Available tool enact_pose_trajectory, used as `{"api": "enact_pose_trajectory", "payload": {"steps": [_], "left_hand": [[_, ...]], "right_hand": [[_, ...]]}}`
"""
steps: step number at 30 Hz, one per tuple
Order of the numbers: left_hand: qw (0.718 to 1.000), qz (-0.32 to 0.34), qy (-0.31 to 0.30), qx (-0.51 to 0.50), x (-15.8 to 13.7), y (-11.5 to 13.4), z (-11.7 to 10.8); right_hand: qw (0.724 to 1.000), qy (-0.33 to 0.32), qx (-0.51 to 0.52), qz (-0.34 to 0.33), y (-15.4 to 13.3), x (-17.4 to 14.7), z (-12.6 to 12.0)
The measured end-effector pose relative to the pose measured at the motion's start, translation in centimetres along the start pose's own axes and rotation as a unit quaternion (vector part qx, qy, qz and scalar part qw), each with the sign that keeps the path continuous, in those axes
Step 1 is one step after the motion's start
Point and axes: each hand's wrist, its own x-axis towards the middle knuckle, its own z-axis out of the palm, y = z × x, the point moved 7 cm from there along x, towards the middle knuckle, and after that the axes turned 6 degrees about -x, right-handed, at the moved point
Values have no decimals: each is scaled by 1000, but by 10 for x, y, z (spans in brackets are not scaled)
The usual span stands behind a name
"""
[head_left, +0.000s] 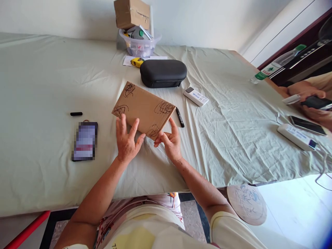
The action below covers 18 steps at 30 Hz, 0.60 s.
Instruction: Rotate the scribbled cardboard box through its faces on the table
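A flat brown cardboard box sits at an angle in front of me, with black scribbles at its corners. My left hand has its fingers spread, the fingertips touching the box's near left edge. At the near right corner, my right hand grips the box between thumb and fingers. Just right of the box lies a black marker with its tip end hidden or hard to make out. A black marker cap lies apart on the left, above a phone with a blurred screen.
Behind the box are a black zip case, a yellow tape measure and a loaded plastic basket. A white power bank lies to the right. Farther right are a bottle, another phone and another person's hands.
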Motion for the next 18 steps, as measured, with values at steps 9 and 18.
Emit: {"api": "enact_pose_trajectory", "payload": {"steps": [9,18], "left_hand": [[997,77,15,-11,-11,17,13],[995,92,29,-10,-9,16,10]], "right_hand": [[1000,-5,-8,-10,6,-2,5],[970,-34,-190,-150,0,-13,9]]}}
